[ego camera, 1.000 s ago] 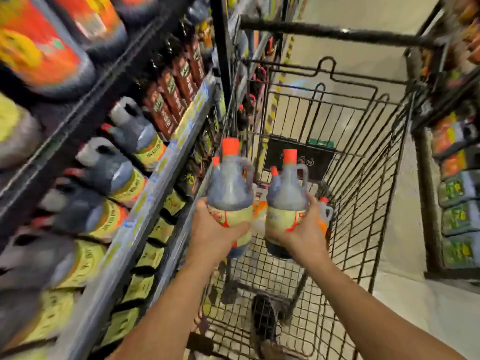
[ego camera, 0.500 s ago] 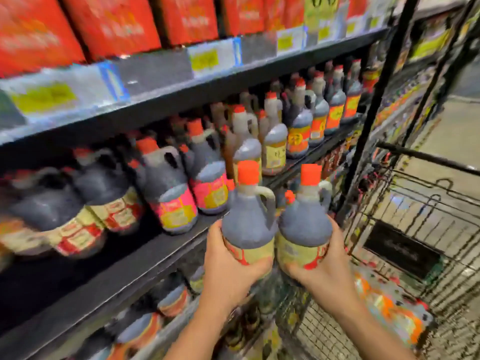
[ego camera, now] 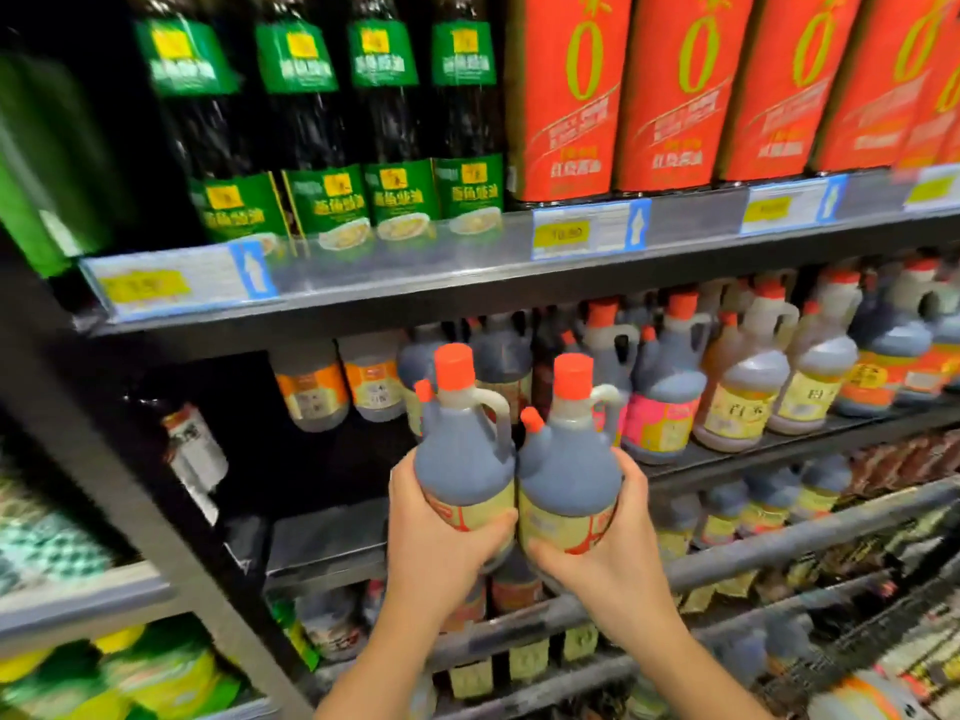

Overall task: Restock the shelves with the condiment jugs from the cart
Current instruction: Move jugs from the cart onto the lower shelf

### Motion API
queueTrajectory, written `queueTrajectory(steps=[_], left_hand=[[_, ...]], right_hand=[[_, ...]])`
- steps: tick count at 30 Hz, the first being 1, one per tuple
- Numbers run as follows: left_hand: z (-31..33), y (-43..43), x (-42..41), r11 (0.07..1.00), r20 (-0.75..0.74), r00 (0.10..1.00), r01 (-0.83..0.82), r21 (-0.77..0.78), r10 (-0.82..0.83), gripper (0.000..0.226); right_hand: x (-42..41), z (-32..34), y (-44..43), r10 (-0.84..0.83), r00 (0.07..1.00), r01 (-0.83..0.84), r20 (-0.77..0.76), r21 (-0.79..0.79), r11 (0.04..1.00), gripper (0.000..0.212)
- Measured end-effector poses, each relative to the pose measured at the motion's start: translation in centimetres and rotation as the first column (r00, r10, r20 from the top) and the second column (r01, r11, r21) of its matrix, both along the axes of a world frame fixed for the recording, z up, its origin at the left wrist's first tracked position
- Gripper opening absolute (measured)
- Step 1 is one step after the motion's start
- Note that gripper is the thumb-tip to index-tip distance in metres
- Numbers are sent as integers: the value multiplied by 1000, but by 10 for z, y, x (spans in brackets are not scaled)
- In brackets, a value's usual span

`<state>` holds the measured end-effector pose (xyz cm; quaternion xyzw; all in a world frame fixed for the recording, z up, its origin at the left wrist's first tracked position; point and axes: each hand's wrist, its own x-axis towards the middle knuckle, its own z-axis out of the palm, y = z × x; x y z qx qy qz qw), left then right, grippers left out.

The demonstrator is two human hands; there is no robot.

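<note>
Two condiment jugs are held side by side, their bodies touching, in front of the front edge of the middle shelf (ego camera: pixel 779 449). The left jug (ego camera: pixel 462 459) and the right jug (ego camera: pixel 569 470) are both upright, with the long axis vertical and the orange caps pointing up. On each, the small spout is turned to the left and the loop handle to the right. The left jug is gripped low on its label by the left hand (ego camera: pixel 436 543), fingers curled round it; the right jug is gripped the same way by the right hand (ego camera: pixel 613 553). Behind them, similar jugs (ego camera: pixel 665 402) are ranged along the right part of that shelf. On the upper shelf (ego camera: pixel 415 283), green-labelled bottles (ego camera: pixel 332 148) and red cartons (ego camera: pixel 680 96) are stood.
</note>
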<state>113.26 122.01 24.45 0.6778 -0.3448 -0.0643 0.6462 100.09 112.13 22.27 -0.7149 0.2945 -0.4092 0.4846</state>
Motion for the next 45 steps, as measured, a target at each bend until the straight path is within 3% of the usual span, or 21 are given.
queueTrajectory(steps=[8, 17, 22, 24, 29, 34, 39, 45], left_hand=[[-7, 0, 30, 978, 35, 978, -205, 36, 203, 73], [-31, -35, 54, 951, -14, 958, -284, 121, 288, 83], [-33, -51, 56, 947, -4, 953, -302, 110, 304, 98], [-31, -54, 54, 940, 23, 948, -319, 121, 318, 103], [-32, -60, 53, 946, 40, 954, -300, 122, 297, 109], [-40, -64, 51, 947, 126, 959, -272, 173, 253, 110], [-42, -64, 51, 951, 169, 962, -244, 189, 213, 99], [-38, -65, 53, 953, 146, 967, -235, 191, 209, 100]], right_hand=[[64, -2, -12, 22, 1000, -22, 2, 4, 1000, 104], [89, -13, -42, -70, 994, 69, -80, -17, 997, 106], [88, -15, -48, -252, 899, 166, -358, -253, 953, 115], [88, -15, -46, -311, 866, 178, -391, -340, 923, 114], [92, -16, -46, -424, 813, 248, -398, -423, 872, 110], [95, -21, -49, -399, 863, 283, -310, -358, 890, 107], [96, -16, -49, -509, 769, 326, -386, -448, 833, 102], [96, -19, -54, -531, 769, 332, -355, -488, 807, 99]])
